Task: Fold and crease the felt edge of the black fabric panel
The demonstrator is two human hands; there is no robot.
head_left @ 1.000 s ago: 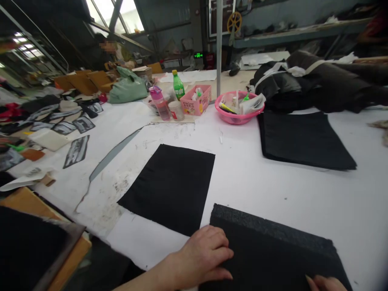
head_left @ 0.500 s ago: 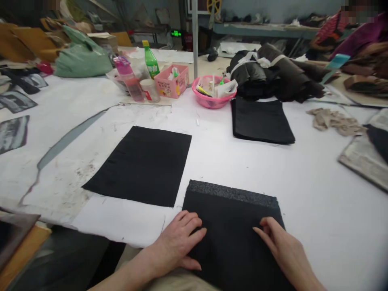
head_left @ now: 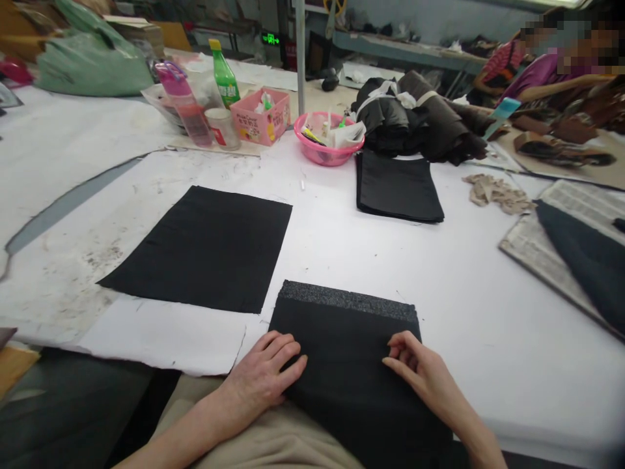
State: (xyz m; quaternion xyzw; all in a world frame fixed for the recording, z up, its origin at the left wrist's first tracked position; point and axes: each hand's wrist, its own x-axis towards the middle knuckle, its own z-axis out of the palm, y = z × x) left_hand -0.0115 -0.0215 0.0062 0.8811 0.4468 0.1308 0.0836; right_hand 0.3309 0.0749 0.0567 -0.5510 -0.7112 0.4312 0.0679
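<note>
Both hands are down on the stack of black fabric pieces (head_left: 344, 365) at the near edge of the table (head_left: 488, 312), and part of that stack overhangs toward my lap. My left hand (head_left: 263, 378) lies flat and released on the stack's left side, holding nothing. My right hand (head_left: 424, 374) rests on the right side with fingers curled at the top layer, a light pinch by the look of it, though I can't tell if a sheet is actually lifted. I read this as separating the top piece; the next move calls for a clean peel of one layer while the left palm pins the rest. Just beside, to the left, a single black fabric sheet (head_left: 205, 247) lies flat, its near edge close to the stack's far left corner. Open white table runs ahead and to the right; the folded black pile (head_left: 398, 189) and pink bowl (head_left: 325, 146) sit well apart.
</note>
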